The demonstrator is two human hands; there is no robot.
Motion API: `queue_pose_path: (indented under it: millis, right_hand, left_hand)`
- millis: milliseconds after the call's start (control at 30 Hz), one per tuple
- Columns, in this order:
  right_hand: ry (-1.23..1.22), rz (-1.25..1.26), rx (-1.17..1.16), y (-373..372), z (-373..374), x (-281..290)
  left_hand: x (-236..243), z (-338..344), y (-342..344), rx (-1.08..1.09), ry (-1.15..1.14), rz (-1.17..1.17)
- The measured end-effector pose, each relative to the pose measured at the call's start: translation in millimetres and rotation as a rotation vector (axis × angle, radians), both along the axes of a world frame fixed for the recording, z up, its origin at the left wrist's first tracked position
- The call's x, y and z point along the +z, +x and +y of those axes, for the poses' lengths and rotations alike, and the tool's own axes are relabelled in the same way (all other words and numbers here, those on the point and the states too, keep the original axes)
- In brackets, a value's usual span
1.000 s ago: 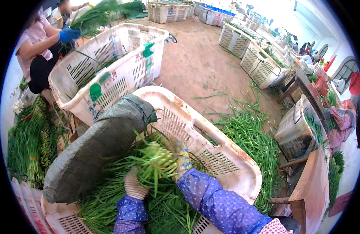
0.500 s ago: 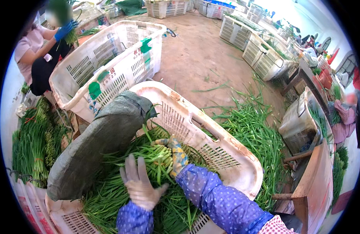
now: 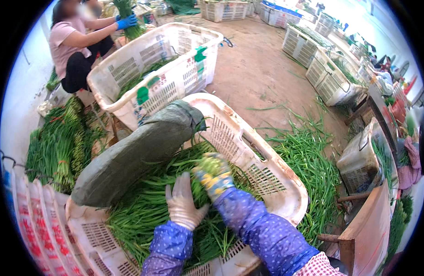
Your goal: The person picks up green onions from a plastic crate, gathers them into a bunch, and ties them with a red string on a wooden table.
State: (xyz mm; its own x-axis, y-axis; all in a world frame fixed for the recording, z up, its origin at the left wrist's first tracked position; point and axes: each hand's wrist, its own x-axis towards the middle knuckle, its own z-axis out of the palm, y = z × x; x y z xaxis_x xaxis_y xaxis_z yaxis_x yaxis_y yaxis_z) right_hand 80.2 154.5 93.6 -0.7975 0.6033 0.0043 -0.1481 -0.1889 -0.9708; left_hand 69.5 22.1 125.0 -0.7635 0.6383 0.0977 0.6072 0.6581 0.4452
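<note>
Long green chives (image 3: 143, 207) fill a white slatted plastic crate (image 3: 285, 195) in front of me. My left hand (image 3: 182, 206), in a whitish glove, lies on the leaves with its fingers stretched out. Just to its right, my right hand (image 3: 216, 179), in a yellow and blue patterned glove, is closed around the pale stem ends of a bunch of chives (image 3: 213, 164); motion blurs this hand somewhat. A grey-green rolled cloth (image 3: 138, 154) rests along the crate's far left side, bulging over the rim.
Loose chives (image 3: 308, 172) are heaped on the floor to the right, near a wooden bench (image 3: 366, 230). Beyond my crate stands another white crate (image 3: 154, 73). A co-worker (image 3: 74, 46) in blue gloves holds greens there. Tied bundles (image 3: 62, 147) lie at left.
My right hand has shifted slightly up and right, with the bunch's stem ends in it. My left hand has moved up and right over the leaves. The whole view has swung left.
</note>
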Motion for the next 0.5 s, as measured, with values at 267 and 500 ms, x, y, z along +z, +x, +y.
queue_pose_path:
  millis: [267, 500]
  right_hand:
    - [-0.003, 0.157, -0.131, 130, 70, 158]
    - [0.556, 0.310, -0.410, 281, 68, 314]
  left_hand:
    - [87, -128, 149, -0.242, 0.179, -0.132]
    - [190, -42, 270, -0.715, 0.877, -1.897]
